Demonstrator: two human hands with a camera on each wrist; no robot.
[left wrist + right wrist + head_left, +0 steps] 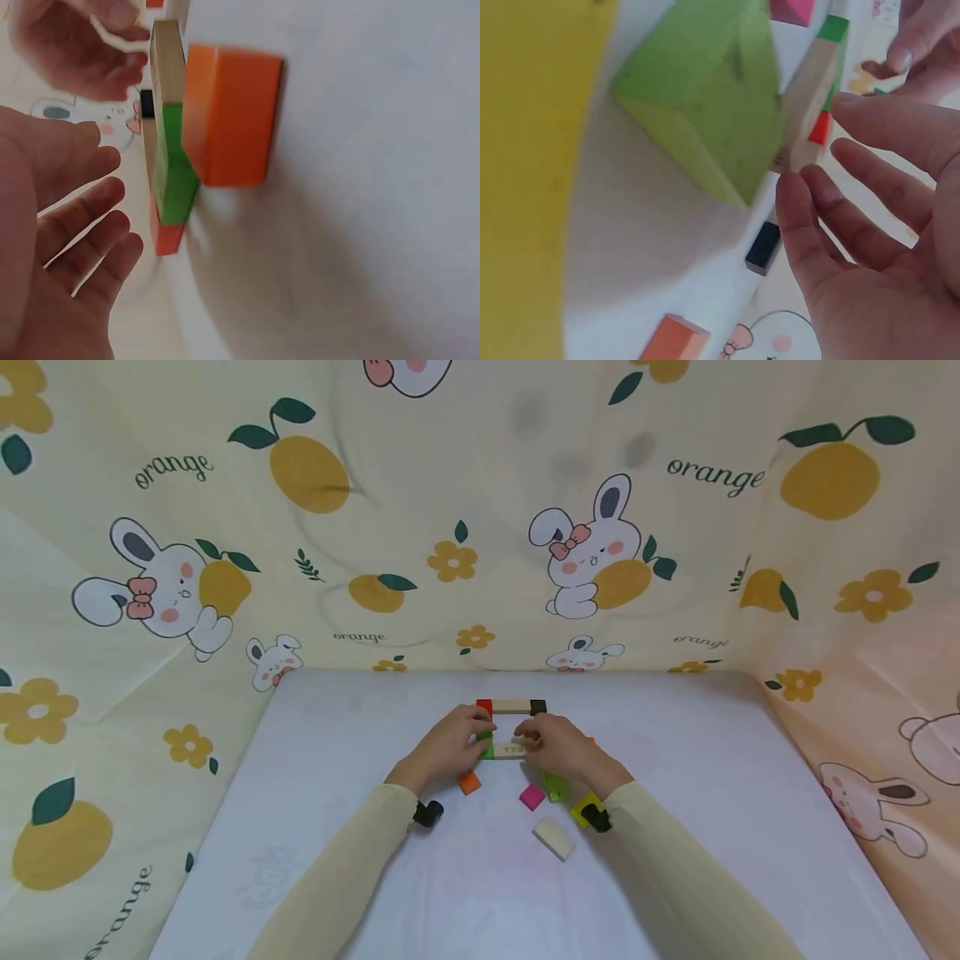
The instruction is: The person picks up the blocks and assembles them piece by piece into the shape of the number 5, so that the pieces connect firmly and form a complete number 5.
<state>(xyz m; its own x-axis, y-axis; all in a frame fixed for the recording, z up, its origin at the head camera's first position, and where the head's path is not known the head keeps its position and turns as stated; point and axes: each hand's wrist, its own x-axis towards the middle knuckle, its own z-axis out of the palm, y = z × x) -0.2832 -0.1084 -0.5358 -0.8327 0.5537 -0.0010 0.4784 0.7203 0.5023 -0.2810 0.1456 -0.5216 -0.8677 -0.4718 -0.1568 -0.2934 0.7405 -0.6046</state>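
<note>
Wooden blocks form a partial outline on the white table: a red block (483, 703), a plain plank (512, 706) and a black block (537, 707) along the back, green blocks (176, 187) down the left, and a lettered plank (508, 751) in front. Beside the green and red blocks is my left hand (450, 743), fingers loosely spread and gripping nothing. My right hand (562, 747) hovers at the lettered plank's right end, fingers loosely bent; whether a fingertip touches it, I cannot tell. That hand partly hides the plank's end in the head view.
Loose blocks lie nearer me: orange (469, 782), pink (532, 797), lime green (556, 787), yellow (585, 810) and a plain plank (553, 838). Another orange block (673, 341) sits beyond the right hand. A patterned cloth (450, 485) encloses the table's back and sides.
</note>
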